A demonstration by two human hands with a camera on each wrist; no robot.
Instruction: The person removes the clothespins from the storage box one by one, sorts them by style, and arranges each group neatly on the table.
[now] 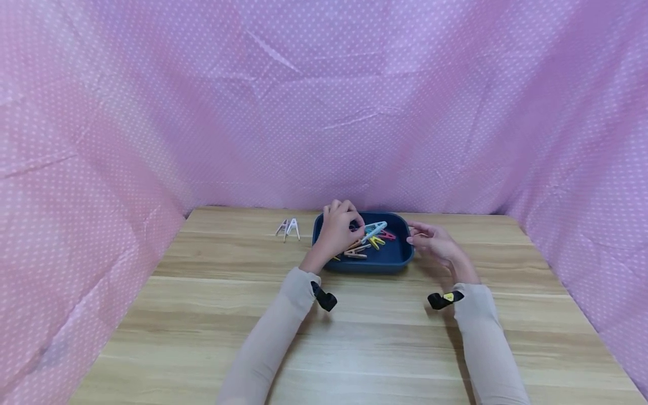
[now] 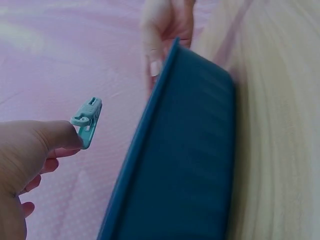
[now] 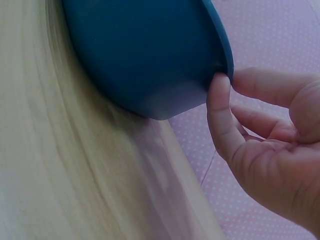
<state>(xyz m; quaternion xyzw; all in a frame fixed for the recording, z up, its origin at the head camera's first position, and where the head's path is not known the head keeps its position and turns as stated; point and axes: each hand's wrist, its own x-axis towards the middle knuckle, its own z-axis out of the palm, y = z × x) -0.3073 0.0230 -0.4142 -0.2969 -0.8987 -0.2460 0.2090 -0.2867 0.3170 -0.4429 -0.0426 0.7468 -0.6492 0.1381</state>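
My left hand [image 1: 338,229] is over the left part of a dark blue basin [image 1: 369,269]. Between its thumb and forefinger it pinches a light blue-green clothespin [image 2: 89,120], raised above the rim in the left wrist view. Under and beside that hand, several clothespins lie in the basin, among them a yellow one [image 1: 376,242], a red one [image 1: 388,235] and a tan one [image 1: 355,253]; the hand hides part of the pile. At the basin's right end my right hand [image 1: 436,244] holds the rim, thumb and forefinger pinching it [image 3: 267,120].
Left of the basin, a white clothespin [image 1: 293,226] and a greyish-pink one [image 1: 282,227] stand on the wooden table [image 1: 374,349]. A pink dotted cloth [image 1: 334,112] hangs behind the table and along both sides.
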